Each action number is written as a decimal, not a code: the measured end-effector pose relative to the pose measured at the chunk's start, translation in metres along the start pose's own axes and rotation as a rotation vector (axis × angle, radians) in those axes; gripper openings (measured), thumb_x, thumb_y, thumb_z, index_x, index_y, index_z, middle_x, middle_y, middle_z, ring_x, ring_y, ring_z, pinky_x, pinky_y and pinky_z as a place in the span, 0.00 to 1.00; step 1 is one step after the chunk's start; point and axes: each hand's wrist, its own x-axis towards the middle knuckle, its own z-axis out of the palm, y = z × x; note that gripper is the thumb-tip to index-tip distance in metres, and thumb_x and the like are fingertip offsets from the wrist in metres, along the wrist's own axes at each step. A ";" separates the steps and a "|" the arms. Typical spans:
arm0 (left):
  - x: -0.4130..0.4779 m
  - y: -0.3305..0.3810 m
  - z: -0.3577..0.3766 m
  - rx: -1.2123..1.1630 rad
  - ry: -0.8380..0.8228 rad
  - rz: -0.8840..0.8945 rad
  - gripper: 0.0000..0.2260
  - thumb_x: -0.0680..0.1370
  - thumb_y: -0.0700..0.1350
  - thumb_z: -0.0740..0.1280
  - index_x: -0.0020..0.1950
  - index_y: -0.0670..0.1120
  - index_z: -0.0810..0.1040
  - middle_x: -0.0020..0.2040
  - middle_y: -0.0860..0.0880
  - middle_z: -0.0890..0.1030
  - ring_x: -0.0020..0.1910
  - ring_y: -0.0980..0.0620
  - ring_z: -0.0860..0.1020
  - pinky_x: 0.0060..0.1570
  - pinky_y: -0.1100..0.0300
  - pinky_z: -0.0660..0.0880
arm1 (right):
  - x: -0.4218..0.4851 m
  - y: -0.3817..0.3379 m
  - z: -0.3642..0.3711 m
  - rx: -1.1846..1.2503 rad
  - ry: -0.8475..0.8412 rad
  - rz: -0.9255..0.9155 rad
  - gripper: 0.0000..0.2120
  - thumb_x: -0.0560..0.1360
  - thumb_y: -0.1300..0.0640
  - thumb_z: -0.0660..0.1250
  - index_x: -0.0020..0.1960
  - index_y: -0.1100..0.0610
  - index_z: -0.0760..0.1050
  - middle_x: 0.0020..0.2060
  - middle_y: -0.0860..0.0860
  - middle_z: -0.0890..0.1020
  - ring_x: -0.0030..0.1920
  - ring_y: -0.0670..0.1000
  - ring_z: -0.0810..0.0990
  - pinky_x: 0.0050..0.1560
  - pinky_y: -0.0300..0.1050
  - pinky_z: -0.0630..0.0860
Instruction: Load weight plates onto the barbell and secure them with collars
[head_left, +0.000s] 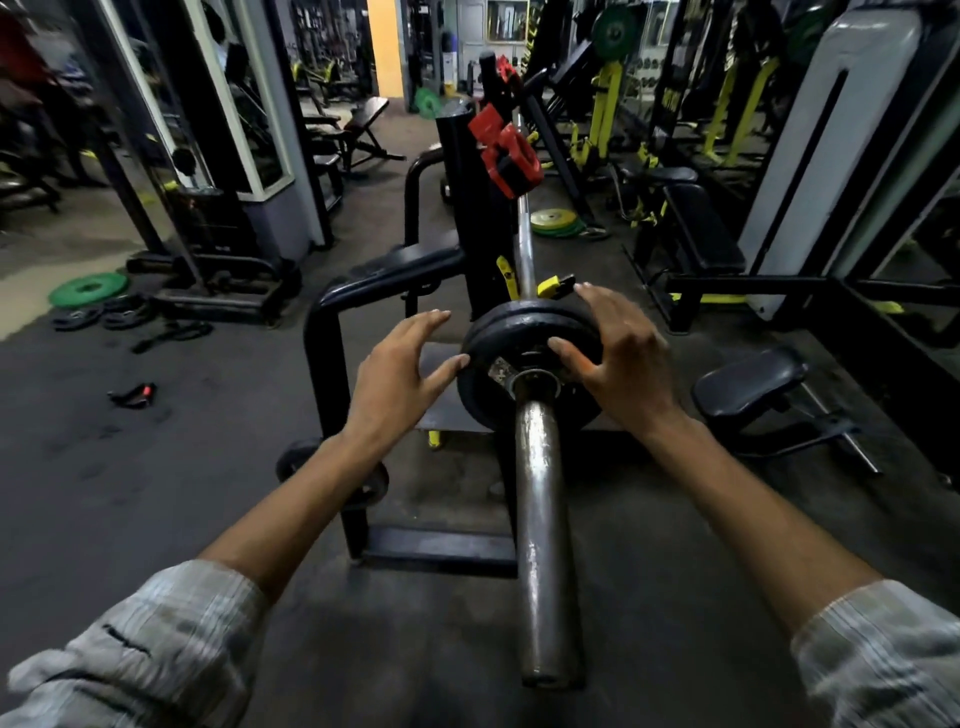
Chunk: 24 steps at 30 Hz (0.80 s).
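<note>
On the floor at far left a green plate (88, 289) lies flat beside some dark plates, well apart from the person; nearer the middle, the left hand (400, 374) is spread open with fingers splayed, its thumb tip touching the left rim of the black weight plates (524, 332), its other fingers held off the rim; the plates, two thin dark discs pressed face to face, sit upright on the barbell (540, 530) sleeve, pushed in to the inner end of the sleeve with a worn pale label near the hole; the sleeve itself is dull, scuffed steel and runs bare toward the camera from the plates to its end; beyond the plates the thinner shaft runs away to the rack upright (467, 208); a red collar (506, 156) hangs on that upright, apart from both hands; the right hand (623, 358) is also open and spread, its thumb resting on the plate face just beside the hole, its fingers curved over the upper right rim.
</note>
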 end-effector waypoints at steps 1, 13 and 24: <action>-0.001 -0.005 -0.012 0.020 -0.001 0.013 0.25 0.79 0.56 0.71 0.74 0.48 0.74 0.71 0.50 0.78 0.70 0.52 0.76 0.67 0.52 0.76 | 0.008 -0.011 -0.004 -0.003 -0.003 -0.017 0.31 0.77 0.40 0.68 0.73 0.57 0.73 0.68 0.57 0.80 0.67 0.59 0.79 0.64 0.58 0.78; -0.085 -0.151 -0.210 0.233 -0.140 0.022 0.31 0.78 0.64 0.66 0.77 0.50 0.71 0.75 0.49 0.74 0.75 0.50 0.70 0.75 0.52 0.67 | 0.047 -0.240 0.074 -0.096 -0.454 -0.267 0.31 0.78 0.39 0.68 0.75 0.53 0.69 0.73 0.53 0.75 0.70 0.58 0.76 0.64 0.57 0.75; -0.207 -0.342 -0.288 0.280 -0.364 -0.162 0.38 0.76 0.72 0.58 0.81 0.53 0.63 0.80 0.51 0.66 0.81 0.51 0.61 0.79 0.52 0.52 | -0.014 -0.392 0.250 -0.068 -0.730 -0.330 0.38 0.77 0.35 0.67 0.80 0.53 0.64 0.80 0.54 0.65 0.78 0.57 0.68 0.74 0.55 0.68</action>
